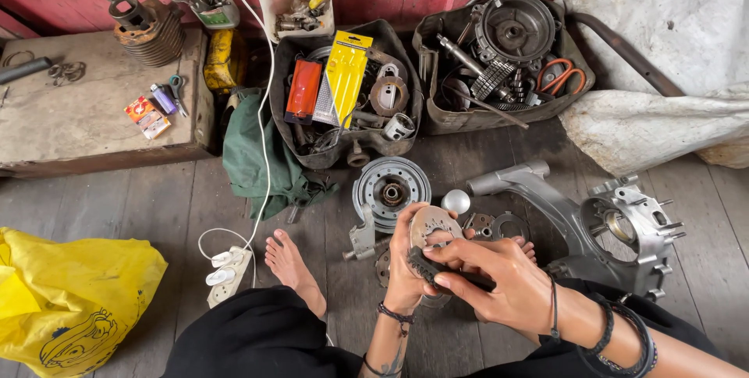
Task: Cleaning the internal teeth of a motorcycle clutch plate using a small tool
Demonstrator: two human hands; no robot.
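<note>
My left hand (pixel 406 269) holds a round metal disc plate (pixel 434 226) upright in front of me, fingers wrapped around its lower edge. My right hand (pixel 491 280) grips a dark narrow tool (pixel 427 266) and presses it against the lower part of the disc. Both hands hover over the wooden floor above my bare feet (pixel 292 265). Small metal parts lie on the floor just behind the disc.
A silver engine casing (pixel 593 226) lies at the right. A ribbed wheel hub (pixel 390 188) sits ahead. Two black tubs of parts (pixel 347 97) (pixel 503 58) stand by the red wall. A yellow bag (pixel 70 300), white power strip (pixel 226 273) and green cloth (pixel 257 156) lie left.
</note>
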